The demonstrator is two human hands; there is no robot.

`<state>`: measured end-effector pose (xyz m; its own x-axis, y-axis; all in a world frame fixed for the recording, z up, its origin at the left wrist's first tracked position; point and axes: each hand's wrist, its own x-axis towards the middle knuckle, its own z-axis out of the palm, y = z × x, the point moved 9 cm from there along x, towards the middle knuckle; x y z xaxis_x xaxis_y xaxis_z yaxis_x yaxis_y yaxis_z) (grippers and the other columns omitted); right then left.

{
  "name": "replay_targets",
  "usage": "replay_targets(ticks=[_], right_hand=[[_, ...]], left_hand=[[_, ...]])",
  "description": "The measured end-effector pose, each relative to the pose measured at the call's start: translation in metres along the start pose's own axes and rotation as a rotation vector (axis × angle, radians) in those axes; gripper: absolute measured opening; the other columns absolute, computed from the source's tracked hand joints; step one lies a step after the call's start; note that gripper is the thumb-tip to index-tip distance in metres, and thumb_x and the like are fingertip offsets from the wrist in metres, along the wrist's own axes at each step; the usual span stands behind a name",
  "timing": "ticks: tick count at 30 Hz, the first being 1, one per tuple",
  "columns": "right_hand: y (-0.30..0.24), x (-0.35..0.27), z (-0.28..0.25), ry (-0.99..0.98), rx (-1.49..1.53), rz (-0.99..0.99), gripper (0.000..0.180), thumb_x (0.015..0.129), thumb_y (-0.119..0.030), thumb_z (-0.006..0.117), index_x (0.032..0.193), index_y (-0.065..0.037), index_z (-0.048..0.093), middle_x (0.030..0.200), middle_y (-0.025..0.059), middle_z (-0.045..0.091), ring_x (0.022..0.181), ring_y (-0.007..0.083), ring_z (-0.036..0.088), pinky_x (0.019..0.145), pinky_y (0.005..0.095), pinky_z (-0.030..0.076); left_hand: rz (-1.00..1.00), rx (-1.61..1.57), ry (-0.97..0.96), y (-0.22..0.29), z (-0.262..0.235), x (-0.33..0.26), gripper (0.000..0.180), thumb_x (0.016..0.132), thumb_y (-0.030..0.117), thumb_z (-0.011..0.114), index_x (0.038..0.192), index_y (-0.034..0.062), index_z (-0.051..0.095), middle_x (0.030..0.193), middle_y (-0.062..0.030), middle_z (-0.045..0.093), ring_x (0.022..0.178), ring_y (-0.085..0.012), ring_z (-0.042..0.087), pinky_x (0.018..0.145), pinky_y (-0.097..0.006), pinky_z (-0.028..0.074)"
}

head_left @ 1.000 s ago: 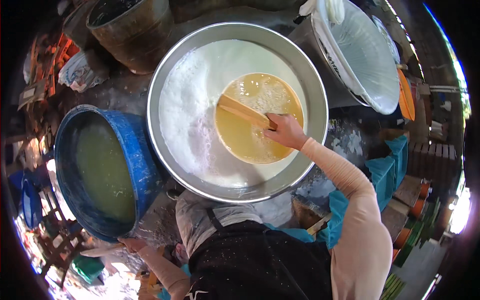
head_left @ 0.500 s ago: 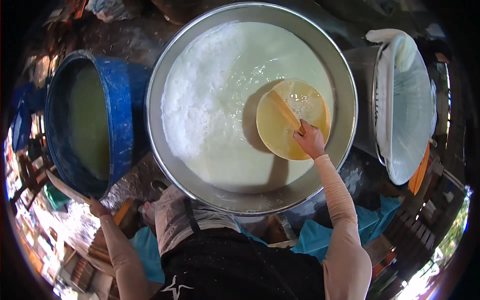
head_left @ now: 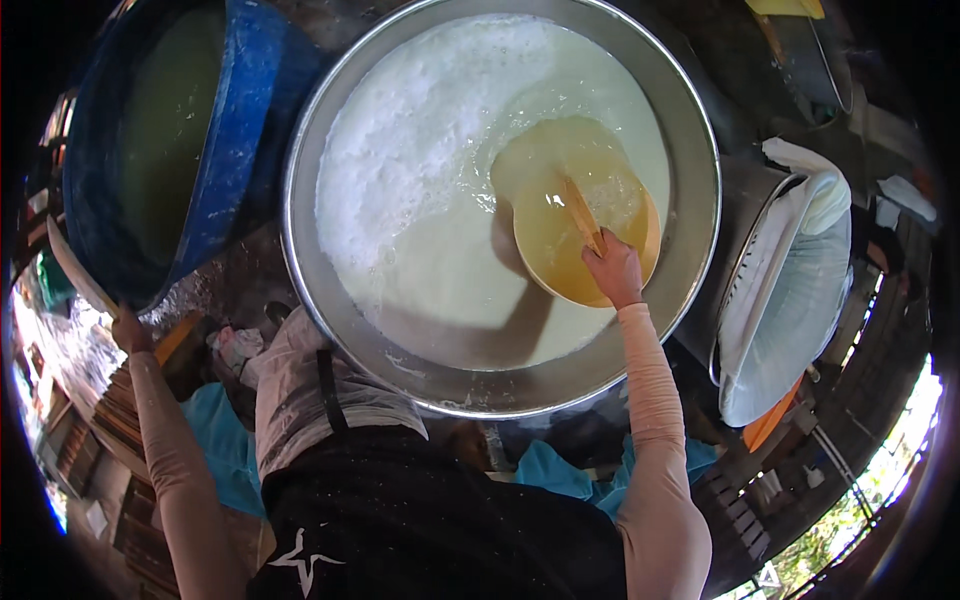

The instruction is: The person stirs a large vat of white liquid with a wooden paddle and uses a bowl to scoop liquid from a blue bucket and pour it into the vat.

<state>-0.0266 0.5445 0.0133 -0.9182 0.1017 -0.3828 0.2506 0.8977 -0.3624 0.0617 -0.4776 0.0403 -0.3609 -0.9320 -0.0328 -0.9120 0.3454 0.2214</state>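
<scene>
My right hand (head_left: 614, 267) is closed around the wooden bar handle of a round yellow scoop (head_left: 540, 260). The scoop tilts away from me over a wide metal vat (head_left: 692, 190), and a sheet of yellowish liquid (head_left: 555, 140) runs off its far side. Pale whitish liquid (head_left: 440, 300) fills much of the vat, with thick white foam (head_left: 400, 140) across its left and far part. At the far left, my left hand (head_left: 130, 330) grips the end of a long flat wooden paddle (head_left: 75, 265), which slants up beside a blue barrel (head_left: 235, 130).
Greenish liquid stands inside the blue barrel. Right of the vat is a metal container (head_left: 715, 240) draped with white cloth (head_left: 785, 290), and an orange piece (head_left: 772, 418) lies under it. Teal sheeting (head_left: 550, 470) hangs near my waist. Another container (head_left: 800, 60) stands at the far right.
The scoop, roughly level before, has tipped away from me, and its liquid now spills over the far rim. My view has shifted; the left hand still holds the paddle.
</scene>
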Motion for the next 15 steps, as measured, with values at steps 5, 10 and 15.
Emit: replay_targets(ticks=[5, 10, 15], right_hand=[[-0.021, -0.001, 0.003, -0.078, -0.076, 0.010, 0.028, 0.080, -0.027, 0.065, 0.094, -0.003, 0.064, 0.080, 0.0258, 0.067, 0.076, 0.0465, 0.065, 0.070, 0.0542, 0.052], [-0.039, -0.003, 0.012, -0.138, -0.173, -0.010, 0.030, 0.079, -0.029, 0.065, 0.094, -0.003, 0.064, 0.084, 0.0264, 0.067, 0.081, 0.0469, 0.065, 0.073, 0.0551, 0.052], [-0.055, -0.014, 0.008, -0.190, -0.288, -0.040, 0.032, 0.078, -0.031, 0.065, 0.094, -0.004, 0.063, 0.084, 0.0255, 0.067, 0.082, 0.0459, 0.065, 0.076, 0.0548, 0.051]], left_hand=[[0.030, -0.102, -0.019, -0.003, 0.010, 0.008, 0.080, 0.080, 0.065, 0.068, 0.105, -0.0109, 0.069, 0.107, -0.0234, 0.071, 0.099, -0.0364, 0.065, 0.090, -0.042, 0.048], [0.037, 0.104, 0.032, -0.009, 0.008, 0.019, 0.084, 0.077, 0.067, 0.061, 0.117, -0.0069, 0.067, 0.119, -0.0256, 0.067, 0.118, -0.0394, 0.061, 0.100, -0.043, 0.044], [-0.044, -0.011, 0.026, 0.009, 0.010, -0.008, 0.079, 0.075, 0.062, 0.065, 0.116, -0.0056, 0.068, 0.117, -0.0240, 0.069, 0.116, -0.0376, 0.062, 0.099, -0.043, 0.045]])
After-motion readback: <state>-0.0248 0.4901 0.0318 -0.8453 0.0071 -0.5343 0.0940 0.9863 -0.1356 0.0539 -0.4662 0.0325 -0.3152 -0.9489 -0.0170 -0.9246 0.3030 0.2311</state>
